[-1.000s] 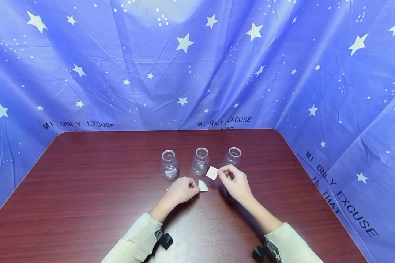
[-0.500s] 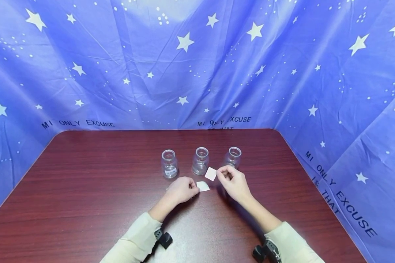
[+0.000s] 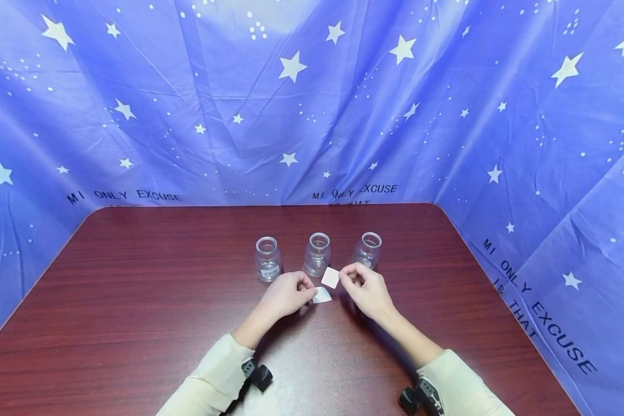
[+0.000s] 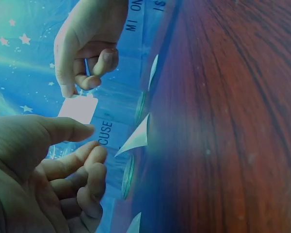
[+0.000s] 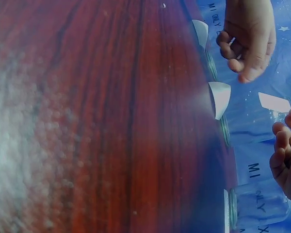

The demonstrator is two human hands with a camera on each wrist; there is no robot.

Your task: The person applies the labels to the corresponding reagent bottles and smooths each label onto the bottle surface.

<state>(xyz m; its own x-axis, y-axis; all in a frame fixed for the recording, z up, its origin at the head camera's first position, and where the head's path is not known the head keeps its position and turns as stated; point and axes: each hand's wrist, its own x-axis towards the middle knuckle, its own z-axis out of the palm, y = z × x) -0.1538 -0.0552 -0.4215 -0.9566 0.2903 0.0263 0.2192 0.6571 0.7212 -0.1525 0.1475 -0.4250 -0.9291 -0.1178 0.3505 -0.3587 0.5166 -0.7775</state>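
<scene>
My right hand (image 3: pixel 367 289) pinches a small white square sticker (image 3: pixel 330 278) by its edge, raised in front of the middle glass jar (image 3: pixel 317 261). Close by on the left, my left hand (image 3: pixel 287 293) has its fingers loosely curled. In the left wrist view a gap shows between thumb (image 4: pixel 80 131) and forefinger, with nothing in it. Beneath the hands a curled piece of white paper (image 3: pixel 322 295) stands on the table, its edges bent up; the left fingertips overlap it in the head view.
A glass jar with a printed label (image 3: pixel 270 273) stands on the left, another glass jar (image 3: pixel 370 241) on the right, partly behind the right hand. More white paper (image 5: pixel 200 33) sits on the dark red table (image 3: pixel 161 289). A blue star-patterned curtain (image 3: pixel 239 86) hangs behind.
My right hand has shifted slightly left with the sticker. The left hand has risen a little, and the curled paper near its fingertips has changed shape and sits wider.
</scene>
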